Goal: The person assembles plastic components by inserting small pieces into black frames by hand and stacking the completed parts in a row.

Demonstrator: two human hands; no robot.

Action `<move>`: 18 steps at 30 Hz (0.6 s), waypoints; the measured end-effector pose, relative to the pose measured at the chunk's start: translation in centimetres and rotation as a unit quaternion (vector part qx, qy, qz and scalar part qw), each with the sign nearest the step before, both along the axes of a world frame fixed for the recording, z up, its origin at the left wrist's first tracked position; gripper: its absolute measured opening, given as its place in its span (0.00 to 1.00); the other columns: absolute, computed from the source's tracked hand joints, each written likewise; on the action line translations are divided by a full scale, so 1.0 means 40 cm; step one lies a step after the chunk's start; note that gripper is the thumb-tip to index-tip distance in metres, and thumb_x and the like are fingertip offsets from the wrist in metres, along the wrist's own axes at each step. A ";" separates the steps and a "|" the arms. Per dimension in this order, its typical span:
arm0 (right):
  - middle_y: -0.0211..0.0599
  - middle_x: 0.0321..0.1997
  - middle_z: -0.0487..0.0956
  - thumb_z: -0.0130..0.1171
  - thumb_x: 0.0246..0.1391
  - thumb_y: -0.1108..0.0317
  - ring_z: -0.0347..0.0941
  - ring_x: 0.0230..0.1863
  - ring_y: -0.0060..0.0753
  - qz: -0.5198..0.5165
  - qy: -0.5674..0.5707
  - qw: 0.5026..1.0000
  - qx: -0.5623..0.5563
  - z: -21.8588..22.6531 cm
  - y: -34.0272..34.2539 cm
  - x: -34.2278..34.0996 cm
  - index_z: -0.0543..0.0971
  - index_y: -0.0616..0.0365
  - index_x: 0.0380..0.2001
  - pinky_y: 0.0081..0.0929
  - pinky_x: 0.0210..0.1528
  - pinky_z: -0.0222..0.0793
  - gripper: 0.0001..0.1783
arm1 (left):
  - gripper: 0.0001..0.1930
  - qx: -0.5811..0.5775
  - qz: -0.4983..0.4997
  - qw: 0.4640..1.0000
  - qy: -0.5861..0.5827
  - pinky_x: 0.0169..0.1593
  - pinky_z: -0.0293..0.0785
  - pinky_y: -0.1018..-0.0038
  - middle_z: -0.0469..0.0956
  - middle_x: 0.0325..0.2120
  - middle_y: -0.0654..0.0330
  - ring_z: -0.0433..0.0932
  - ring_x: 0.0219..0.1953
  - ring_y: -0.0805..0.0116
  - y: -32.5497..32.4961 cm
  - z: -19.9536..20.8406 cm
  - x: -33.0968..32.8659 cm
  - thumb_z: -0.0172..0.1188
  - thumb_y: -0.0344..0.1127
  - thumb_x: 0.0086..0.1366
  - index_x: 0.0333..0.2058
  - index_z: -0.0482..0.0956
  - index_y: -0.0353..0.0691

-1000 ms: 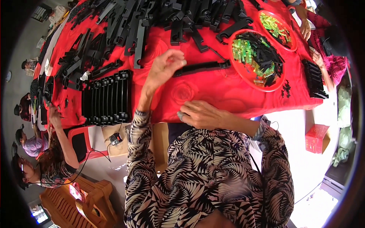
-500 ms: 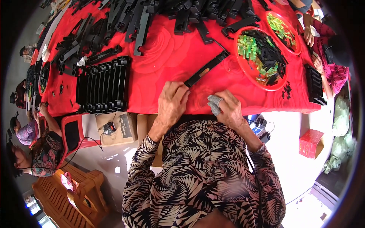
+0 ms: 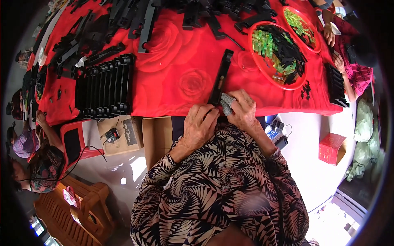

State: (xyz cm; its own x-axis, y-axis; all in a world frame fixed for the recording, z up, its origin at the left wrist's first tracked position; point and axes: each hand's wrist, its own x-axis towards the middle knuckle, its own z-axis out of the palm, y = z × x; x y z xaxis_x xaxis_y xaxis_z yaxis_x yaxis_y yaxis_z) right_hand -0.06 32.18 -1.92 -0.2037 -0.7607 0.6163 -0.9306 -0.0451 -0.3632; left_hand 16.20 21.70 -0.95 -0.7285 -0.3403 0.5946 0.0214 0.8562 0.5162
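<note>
My left hand (image 3: 200, 126) lies at the table's near edge, its fingers closed on the near end of a long black plastic strip (image 3: 220, 78). The strip points away from me, with a small tan patch along its channel. Close to its near end, on the right side, is my right hand (image 3: 243, 110), fingers curled together. Grey fabric finger covers (image 3: 227, 103) sit on its fingertips beside the strip. Anything pinched in that hand is hidden. A red basket (image 3: 251, 49) to the far right holds green clear pieces and small black pieces.
A row of black strips (image 3: 104, 88) lies left on the red tablecloth (image 3: 164, 90); heaped black parts (image 3: 139, 20) fill the far side. A second red basket (image 3: 320, 43) stands far right, near a co-worker's hand (image 3: 329, 35). Below the table are a cardboard box (image 3: 158, 139) and a red box (image 3: 331, 148).
The black strip has swung from slanting rightward to more upright, its near end closer to me. My left hand moved right and nearer; the right hand came in beside the strip.
</note>
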 end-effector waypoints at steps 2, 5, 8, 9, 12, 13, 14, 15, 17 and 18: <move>0.38 0.35 0.77 0.66 0.35 0.76 0.75 0.32 0.44 -0.006 -0.006 1.000 0.003 0.008 0.001 0.003 0.79 0.61 0.29 0.35 0.28 0.72 0.12 | 0.14 0.010 -0.003 1.000 0.003 0.36 0.73 0.64 0.75 0.39 0.54 0.74 0.37 0.54 0.008 -0.004 -0.006 0.67 0.24 0.52 0.39 0.78 0.34; 0.38 0.34 0.78 0.67 0.35 0.76 0.75 0.33 0.44 -0.024 -0.066 0.997 0.013 0.033 -0.001 0.006 0.80 0.60 0.31 0.36 0.30 0.73 0.14 | 0.15 0.035 -0.012 0.999 0.021 0.38 0.74 0.64 0.74 0.39 0.53 0.75 0.38 0.53 0.017 -0.013 -0.019 0.68 0.24 0.52 0.40 0.78 0.34; 0.39 0.33 0.79 0.69 0.37 0.78 0.76 0.34 0.46 -0.002 -0.154 0.988 -0.027 0.030 -0.002 -0.003 0.81 0.59 0.35 0.36 0.33 0.74 0.16 | 0.18 0.058 -0.013 0.998 0.018 0.41 0.74 0.62 0.74 0.39 0.52 0.75 0.41 0.52 0.024 -0.008 -0.020 0.68 0.23 0.52 0.43 0.77 0.34; 0.40 0.33 0.81 0.68 0.40 0.80 0.78 0.33 0.45 -0.001 -0.175 0.984 -0.030 0.037 -0.006 0.000 0.81 0.59 0.35 0.35 0.33 0.74 0.14 | 0.18 0.067 -0.009 0.998 0.013 0.42 0.74 0.62 0.74 0.40 0.52 0.75 0.42 0.51 0.024 -0.008 -0.016 0.68 0.24 0.52 0.43 0.77 0.34; 0.41 0.32 0.80 0.69 0.39 0.81 0.78 0.33 0.46 0.011 -0.215 0.976 -0.041 0.033 -0.004 0.003 0.81 0.60 0.36 0.34 0.33 0.74 0.16 | 0.19 0.044 0.002 0.999 0.004 0.42 0.74 0.62 0.73 0.42 0.51 0.74 0.42 0.50 0.022 -0.009 -0.013 0.69 0.24 0.51 0.44 0.77 0.35; 0.40 0.33 0.80 0.69 0.39 0.81 0.78 0.33 0.45 0.010 -0.210 0.977 -0.038 0.031 0.002 0.004 0.81 0.60 0.36 0.34 0.33 0.74 0.16 | 0.20 0.043 0.002 0.999 0.003 0.42 0.74 0.62 0.73 0.42 0.51 0.74 0.43 0.50 0.021 -0.009 -0.015 0.70 0.24 0.50 0.44 0.77 0.35; 0.39 0.33 0.79 0.68 0.40 0.79 0.77 0.34 0.45 0.007 -0.201 0.979 -0.030 0.032 0.010 0.009 0.81 0.60 0.36 0.34 0.34 0.75 0.16 | 0.21 0.045 0.005 0.999 -0.003 0.42 0.74 0.62 0.73 0.43 0.51 0.74 0.43 0.51 0.023 -0.011 -0.014 0.70 0.24 0.50 0.44 0.77 0.36; 0.38 0.33 0.79 0.68 0.40 0.77 0.77 0.35 0.44 0.004 -0.193 0.981 -0.022 0.032 0.018 0.014 0.81 0.59 0.36 0.34 0.35 0.75 0.15 | 0.21 0.048 0.009 0.999 -0.009 0.42 0.74 0.62 0.73 0.43 0.51 0.73 0.43 0.51 0.024 -0.014 -0.014 0.70 0.25 0.50 0.45 0.77 0.36; 0.38 0.34 0.78 0.67 0.39 0.76 0.76 0.36 0.44 -0.010 -0.173 0.985 -0.010 0.020 0.033 0.020 0.81 0.60 0.36 0.35 0.35 0.75 0.15 | 0.21 0.056 0.007 0.998 -0.011 0.42 0.73 0.61 0.73 0.43 0.51 0.73 0.43 0.50 0.024 -0.017 -0.020 0.70 0.25 0.49 0.45 0.77 0.37; 0.38 0.34 0.77 0.66 0.38 0.77 0.76 0.36 0.44 -0.003 -0.162 0.987 0.003 0.017 0.040 0.020 0.80 0.61 0.35 0.36 0.34 0.75 0.16 | 0.22 0.063 0.010 0.998 -0.017 0.42 0.73 0.61 0.73 0.43 0.51 0.73 0.44 0.50 0.024 -0.017 -0.022 0.71 0.25 0.49 0.45 0.78 0.37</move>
